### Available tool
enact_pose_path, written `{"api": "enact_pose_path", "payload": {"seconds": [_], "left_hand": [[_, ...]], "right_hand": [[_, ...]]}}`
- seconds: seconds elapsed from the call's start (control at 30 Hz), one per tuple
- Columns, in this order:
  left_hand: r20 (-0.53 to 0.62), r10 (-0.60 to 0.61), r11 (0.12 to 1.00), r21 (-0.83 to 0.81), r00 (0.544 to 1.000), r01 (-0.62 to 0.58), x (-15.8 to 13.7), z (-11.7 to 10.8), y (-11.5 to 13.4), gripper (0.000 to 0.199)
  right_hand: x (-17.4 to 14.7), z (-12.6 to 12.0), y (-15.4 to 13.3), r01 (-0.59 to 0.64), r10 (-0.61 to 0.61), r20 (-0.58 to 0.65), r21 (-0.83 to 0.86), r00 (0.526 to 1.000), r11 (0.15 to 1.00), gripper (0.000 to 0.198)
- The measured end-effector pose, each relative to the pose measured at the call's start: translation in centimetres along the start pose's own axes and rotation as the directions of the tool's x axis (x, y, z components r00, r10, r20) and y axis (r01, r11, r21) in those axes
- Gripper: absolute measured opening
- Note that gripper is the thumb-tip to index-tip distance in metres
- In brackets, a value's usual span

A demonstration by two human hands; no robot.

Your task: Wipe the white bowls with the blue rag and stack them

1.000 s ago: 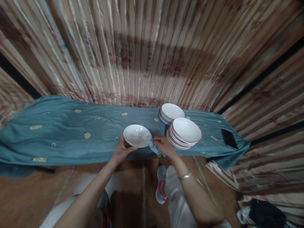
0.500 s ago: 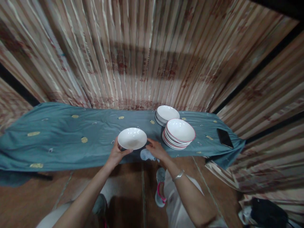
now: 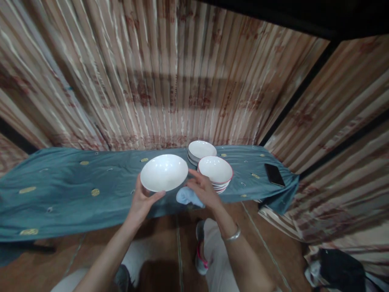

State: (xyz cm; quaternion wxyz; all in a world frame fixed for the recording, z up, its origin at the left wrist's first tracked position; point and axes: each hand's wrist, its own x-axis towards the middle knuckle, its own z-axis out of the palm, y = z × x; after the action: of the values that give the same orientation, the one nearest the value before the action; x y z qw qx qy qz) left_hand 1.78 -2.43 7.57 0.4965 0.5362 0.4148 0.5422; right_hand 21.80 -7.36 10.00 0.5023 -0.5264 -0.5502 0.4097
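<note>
A white bowl [image 3: 164, 173] is raised above the cloth-covered table, its inside facing me and tilted. My left hand [image 3: 144, 200] grips its lower left rim, with the thumb over the near edge and the other fingers underneath. Close to the bowl's right rim, my right hand [image 3: 206, 190] is closed on a pale blue cloth [image 3: 189, 197] that hangs below its fingers. Whether its index finger touches the rim, I cannot tell. Just beyond that hand stands a stack of red-rimmed white bowls [image 3: 215, 170], partly hidden by it.
Behind the red-rimmed bowls is a second stack of white bowls [image 3: 202, 149]. A black phone [image 3: 274, 175] lies at the right end of the teal tablecloth [image 3: 73, 202]. Striped curtains [image 3: 170, 81] hang behind the table. A black bag [image 3: 342, 267] is at the lower right.
The bowl has come up closer to me and shows larger. Both hands have risen with it. The view has shifted, so the stacks and phone appear further left.
</note>
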Motion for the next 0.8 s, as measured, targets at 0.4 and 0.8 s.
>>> {"api": "enact_pose_path", "payload": {"seconds": [0.4,0.8], "left_hand": [[0.266,0.135,0.990,0.001,0.955,-0.140,1.2,12.8,0.2,0.097],[0.287,0.163,0.968,0.140,0.944,-0.210,2.7,15.5,-2.5,0.096]], "right_hand": [[-4.4,-10.8,-1.1,-0.013,0.014,-0.332,0.004,0.943,1.000,0.058],[-3.9,-13.8,2.9,-0.037,-0.004,-0.370,-0.104,0.929,0.994,0.057]]}}
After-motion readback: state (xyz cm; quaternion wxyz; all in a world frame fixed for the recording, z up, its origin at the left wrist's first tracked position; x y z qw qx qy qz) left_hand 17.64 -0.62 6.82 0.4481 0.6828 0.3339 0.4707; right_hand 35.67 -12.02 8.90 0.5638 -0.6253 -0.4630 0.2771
